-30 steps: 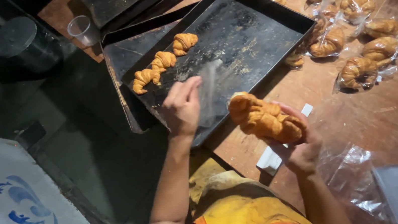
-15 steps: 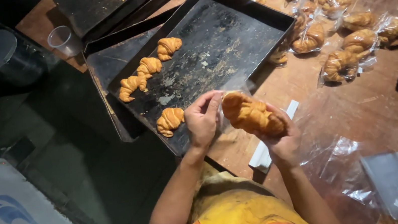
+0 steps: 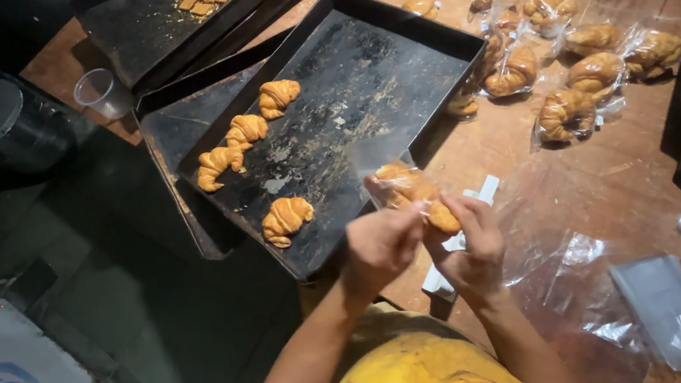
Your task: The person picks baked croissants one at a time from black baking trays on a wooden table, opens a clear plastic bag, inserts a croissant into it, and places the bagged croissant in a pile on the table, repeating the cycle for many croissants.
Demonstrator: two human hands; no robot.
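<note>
Both my hands hold one golden croissant (image 3: 406, 190) inside a clear plastic bag, just off the near right corner of the black baking tray (image 3: 417, 39). My left hand (image 3: 380, 245) grips the bag's open end from the left, and my right hand (image 3: 473, 240) pinches it from the right. Several bare croissants lie on the tray: three in a row (image 3: 245, 131) at its left side and one (image 3: 286, 219) near its front edge.
Several bagged croissants (image 3: 568, 68) lie on the wooden table (image 3: 633, 173) at the back right. Empty clear bags (image 3: 671, 311) lie at the right front. A second dark tray with crumbs (image 3: 164, 23) and a plastic cup (image 3: 99, 91) sit at the back left.
My left hand left the tray and joined my right hand on the croissant, which now sits in a clear bag. One croissant now lies near the tray's front edge.
</note>
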